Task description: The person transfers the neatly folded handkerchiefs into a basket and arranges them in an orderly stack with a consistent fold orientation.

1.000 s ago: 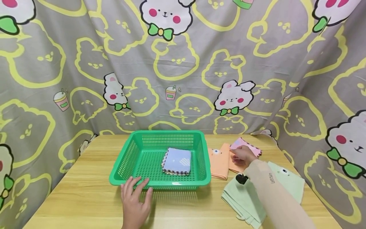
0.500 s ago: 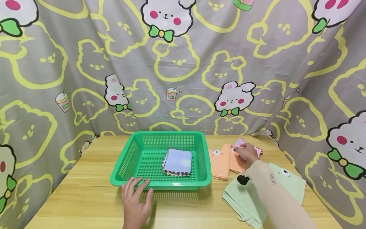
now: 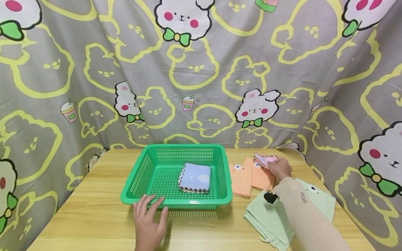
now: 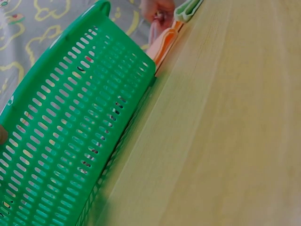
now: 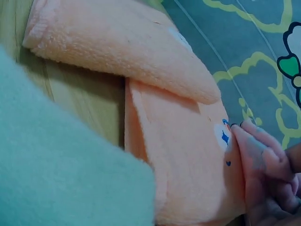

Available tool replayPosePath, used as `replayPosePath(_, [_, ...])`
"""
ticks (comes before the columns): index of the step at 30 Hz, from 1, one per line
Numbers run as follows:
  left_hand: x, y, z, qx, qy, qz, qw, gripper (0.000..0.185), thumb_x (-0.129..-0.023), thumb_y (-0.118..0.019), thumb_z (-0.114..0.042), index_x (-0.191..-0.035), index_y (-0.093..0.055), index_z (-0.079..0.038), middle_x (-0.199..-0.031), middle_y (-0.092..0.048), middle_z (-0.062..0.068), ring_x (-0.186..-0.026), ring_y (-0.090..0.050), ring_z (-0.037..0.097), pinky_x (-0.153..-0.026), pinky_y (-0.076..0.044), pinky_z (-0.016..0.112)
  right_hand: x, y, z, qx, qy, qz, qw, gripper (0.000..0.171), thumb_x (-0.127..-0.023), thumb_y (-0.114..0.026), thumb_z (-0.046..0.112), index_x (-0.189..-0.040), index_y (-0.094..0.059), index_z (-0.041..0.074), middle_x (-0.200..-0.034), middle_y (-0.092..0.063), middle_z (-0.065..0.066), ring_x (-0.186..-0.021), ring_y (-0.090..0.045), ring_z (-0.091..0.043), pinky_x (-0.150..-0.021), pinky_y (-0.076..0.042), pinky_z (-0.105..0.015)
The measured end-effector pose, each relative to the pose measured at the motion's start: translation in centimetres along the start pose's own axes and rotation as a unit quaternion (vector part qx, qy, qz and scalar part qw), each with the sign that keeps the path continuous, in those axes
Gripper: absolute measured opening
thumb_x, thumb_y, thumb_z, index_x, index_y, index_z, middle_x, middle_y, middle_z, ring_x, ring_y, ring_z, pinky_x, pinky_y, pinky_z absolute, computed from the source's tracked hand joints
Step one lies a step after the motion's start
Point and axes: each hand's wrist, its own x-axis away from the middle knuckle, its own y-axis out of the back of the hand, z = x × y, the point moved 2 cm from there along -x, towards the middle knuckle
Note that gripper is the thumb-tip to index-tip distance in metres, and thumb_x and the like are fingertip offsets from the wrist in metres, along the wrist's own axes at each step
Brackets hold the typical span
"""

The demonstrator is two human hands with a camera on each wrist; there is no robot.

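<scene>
On a wood-grain surface [image 3: 94,216], a green plastic basket [image 3: 176,201] looks light and fairly stiff, best lifted by its rim. To its right, pale green cloth [image 3: 267,218], partly hidden behind a beige sleeve [image 3: 301,212], lies folded and should drape limply. Beyond it, two orange cloths [image 3: 242,181] overlap just beside the basket; their plush pile suggests a soft, grippy hold, surest across all layers at a fold. A folded blue cloth [image 3: 194,177] with checked edging sits in the basket's right half. Smallest in sight, a pink cloth [image 3: 265,160] is at the orange cloths' far end, in the right hand [image 3: 281,168]; likely near weightless, hard to damage and apt to unfold unless its layers are pinched together. The right fingers are curled, pinching that cloth; whether it is lifted clear cannot be told. The left hand [image 3: 148,223] has its fingers spread, relaxed and holding nothing, their tips apparently against the basket's near side.
</scene>
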Motion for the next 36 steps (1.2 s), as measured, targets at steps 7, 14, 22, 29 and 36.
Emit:
replayPosePath(7, [0.0, 0.1, 0.0, 0.002, 0.0, -0.002, 1.0, 0.027, -0.079, -0.071, -0.014, -0.104, -0.071, -0.005, -0.113, -0.06, 0.021, -0.119, -0.043, 0.048, -0.104, -0.011, 0.074, -0.9, -0.6, -1.0, -0.061, -0.022, 0.05, 0.997, 0.039, -0.084, -0.06, 0.008, -0.119, -0.047, -0.005, -0.096, -0.054, -0.017, -0.065, -0.057, -0.018, -0.053, -0.048, -0.025])
replayPosePath(14, [-0.1, 0.1, -0.1, 0.003, -0.003, -0.003, 1.0, 0.025, -0.082, -0.07, -0.016, -0.104, -0.071, -0.005, -0.113, -0.061, 0.022, -0.118, -0.043, 0.049, -0.104, -0.01, 0.074, -0.7, -0.5, -1.1, -0.125, -0.076, 0.061, 0.987, 0.065, -0.089, -0.062, 0.011, -0.143, -0.031, -0.008, -0.103, -0.051, -0.019, -0.06, -0.058, -0.014, -0.053, -0.049, -0.023])
replayPosePath(22, [-0.1, 0.2, -0.2, 0.004, -0.004, -0.004, 1.0, 0.027, -0.079, -0.07, -0.014, -0.104, -0.071, -0.005, -0.113, -0.061, 0.022, -0.118, -0.043, 0.048, -0.105, -0.011, 0.073, -0.9, -0.5, -1.2, -0.129, -0.068, 0.052, 0.988, 0.063, -0.089, -0.062, 0.012, -0.142, -0.033, -0.009, -0.122, -0.048, -0.025, -0.091, -0.058, -0.025, -0.071, -0.054, -0.03])
replayPosePath(29, [-0.1, 0.2, -0.2, 0.003, -0.004, -0.003, 1.0, 0.026, -0.079, -0.07, -0.014, -0.103, -0.071, -0.005, -0.113, -0.061, 0.022, -0.119, -0.043, 0.047, -0.105, -0.01, 0.073, -0.4, -0.2, -0.9, -0.125, -0.062, 0.016, 0.99, 0.065, -0.087, -0.054, 0.007, -0.146, -0.03, -0.003, -0.142, -0.031, -0.032, -0.111, -0.048, -0.036, -0.09, -0.051, -0.042])
replayPosePath(36, [-0.1, 0.1, -0.2, 0.005, -0.013, -0.011, 0.9998, 0.027, -0.078, -0.07, -0.015, -0.104, -0.071, -0.006, -0.113, -0.061, 0.02, -0.119, -0.043, 0.045, -0.105, -0.011, 0.073, -0.7, -0.3, -0.5, -0.161, -0.061, 0.031, 0.985, 0.072, -0.084, -0.05, -0.002, -0.15, -0.022, -0.001, -0.139, -0.032, -0.034, -0.058, -0.06, -0.013, -0.054, -0.054, -0.025])
